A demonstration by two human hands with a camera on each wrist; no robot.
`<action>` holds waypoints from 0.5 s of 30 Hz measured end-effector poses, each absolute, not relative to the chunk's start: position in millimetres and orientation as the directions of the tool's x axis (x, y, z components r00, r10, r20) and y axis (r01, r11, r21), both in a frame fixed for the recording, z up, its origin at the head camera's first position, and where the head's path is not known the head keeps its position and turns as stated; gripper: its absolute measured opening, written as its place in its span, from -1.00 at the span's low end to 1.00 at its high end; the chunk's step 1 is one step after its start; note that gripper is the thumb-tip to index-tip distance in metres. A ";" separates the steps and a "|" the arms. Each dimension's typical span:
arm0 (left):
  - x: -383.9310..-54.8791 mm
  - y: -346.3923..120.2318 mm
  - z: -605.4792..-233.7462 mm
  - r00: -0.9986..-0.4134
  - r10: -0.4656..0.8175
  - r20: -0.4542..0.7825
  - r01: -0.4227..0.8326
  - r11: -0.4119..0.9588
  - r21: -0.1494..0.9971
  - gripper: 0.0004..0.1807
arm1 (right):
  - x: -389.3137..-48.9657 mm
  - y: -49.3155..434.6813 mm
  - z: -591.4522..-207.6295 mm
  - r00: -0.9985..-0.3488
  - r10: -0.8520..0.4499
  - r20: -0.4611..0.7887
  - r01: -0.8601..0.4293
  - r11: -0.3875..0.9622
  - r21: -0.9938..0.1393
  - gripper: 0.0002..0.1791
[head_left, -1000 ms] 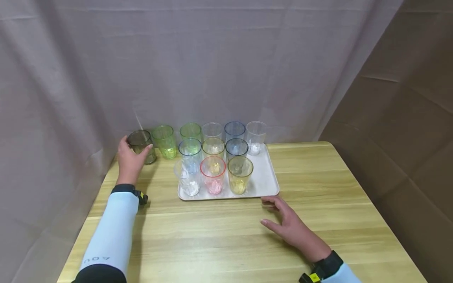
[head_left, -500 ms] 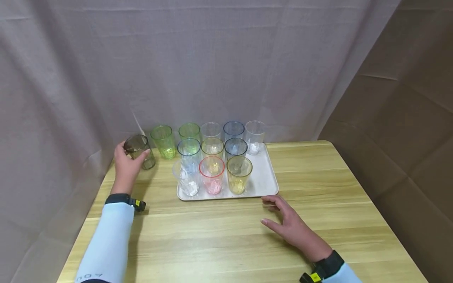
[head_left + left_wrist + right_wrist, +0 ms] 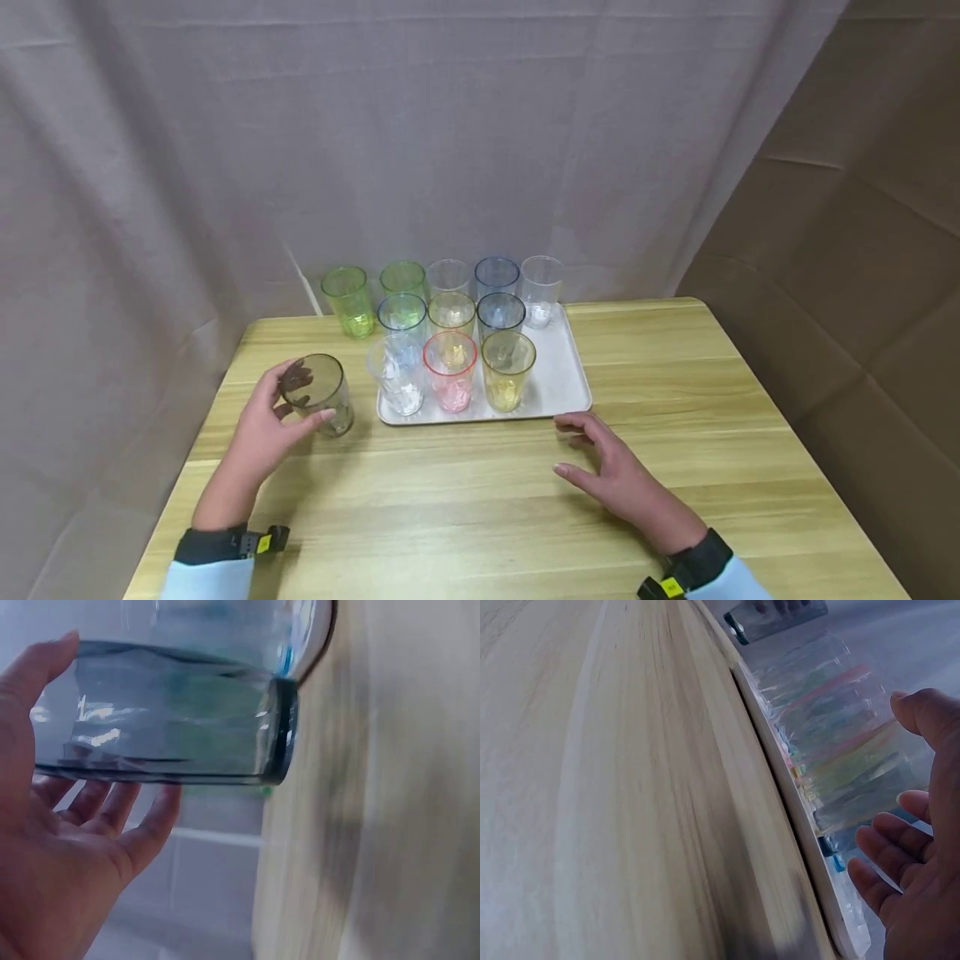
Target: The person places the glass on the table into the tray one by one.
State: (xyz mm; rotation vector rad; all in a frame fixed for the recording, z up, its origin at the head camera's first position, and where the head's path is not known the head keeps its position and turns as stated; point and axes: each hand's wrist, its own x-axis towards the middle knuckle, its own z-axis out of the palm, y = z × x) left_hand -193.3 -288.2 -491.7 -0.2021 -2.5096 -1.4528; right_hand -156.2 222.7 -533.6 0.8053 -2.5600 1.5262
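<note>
My left hand (image 3: 258, 433) grips a smoky grey tumbler (image 3: 335, 402) from its left side, thumb near and fingers behind. In the left wrist view the tumbler's thick base (image 3: 281, 731) is close over the tabletop. Left of the tray, a green tumbler (image 3: 351, 304) stands alone near the back edge. My right hand (image 3: 618, 483) holds nothing; its fingers are spread and gently bent by the tray's front right corner. Several tumblers stand in rows on the white tray (image 3: 561, 367), among them a red-rimmed one (image 3: 452, 375) and a yellowish one (image 3: 507, 375) in front.
A grey curtain (image 3: 412, 150) hangs right behind the wooden table (image 3: 465, 517) and along its left side. Brown cloth (image 3: 847, 275) covers the right. The tray's right part shows bare surface, and bare wood lies in front of it.
My left hand has brought the smoky tumbler from the back left corner beside the green tumbler toward the front and slightly right. My right hand has stayed in place.
</note>
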 end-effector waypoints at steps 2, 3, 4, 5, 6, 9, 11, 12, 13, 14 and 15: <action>-182.4 -278.3 -490.9 -0.958 0.057 0.280 0.269 0.502 0.822 0.00 | -156.4 221.7 -531.3 -0.860 -0.413 0.302 -0.461 0.372 -0.806 -0.29; -177.8 -272.9 -490.2 -0.956 0.081 0.283 0.285 0.499 0.819 0.01 | -156.5 221.0 -530.4 -0.858 -0.417 0.301 -0.463 0.371 -0.805 -0.29; -173.8 -267.0 -489.1 -0.952 0.103 0.287 0.300 0.490 0.819 0.01 | -156.6 220.1 -529.5 -0.855 -0.421 0.303 -0.466 0.366 -0.806 -0.29; -170.4 -260.8 -488.1 -0.947 0.127 0.293 0.318 0.479 0.818 0.02 | -156.7 219.3 -528.9 -0.852 -0.425 0.305 -0.469 0.364 -0.804 -0.28; -167.6 -254.4 -487.5 -0.944 0.148 0.296 0.330 0.475 0.816 0.02 | -156.8 218.2 -528.3 -0.849 -0.429 0.307 -0.474 0.364 -0.802 -0.28; -163.3 -232.3 -487.1 -0.927 0.224 0.301 0.371 0.433 0.821 0.01 | -157.1 214.0 -527.0 -0.837 -0.446 0.317 -0.492 0.360 -0.793 -0.26; -162.2 -215.1 -488.1 -0.913 0.279 0.299 0.394 0.407 0.824 0.01 | -157.7 209.9 -525.9 -0.826 -0.462 0.322 -0.505 0.355 -0.787 -0.24; -162.0 -206.2 -488.9 -0.905 0.306 0.294 0.401 0.392 0.828 0.01 | -158.2 207.2 -525.1 -0.821 -0.471 0.323 -0.510 0.349 -0.786 -0.22; -162.1 -196.6 -489.5 -0.893 0.337 0.297 0.416 0.373 0.829 0.00 | -158.7 204.3 -524.1 -0.816 -0.481 0.321 -0.511 0.342 -0.789 -0.21; -161.9 -186.9 -489.9 -0.882 0.366 0.296 0.426 0.353 0.833 0.02 | -159.4 201.1 -522.8 -0.811 -0.491 0.318 -0.512 0.334 -0.791 -0.19; -162.2 -177.3 -490.9 -0.867 0.397 0.301 0.442 0.332 0.833 0.02 | -159.8 197.6 -521.4 -0.807 -0.501 0.312 -0.511 0.329 -0.794 -0.17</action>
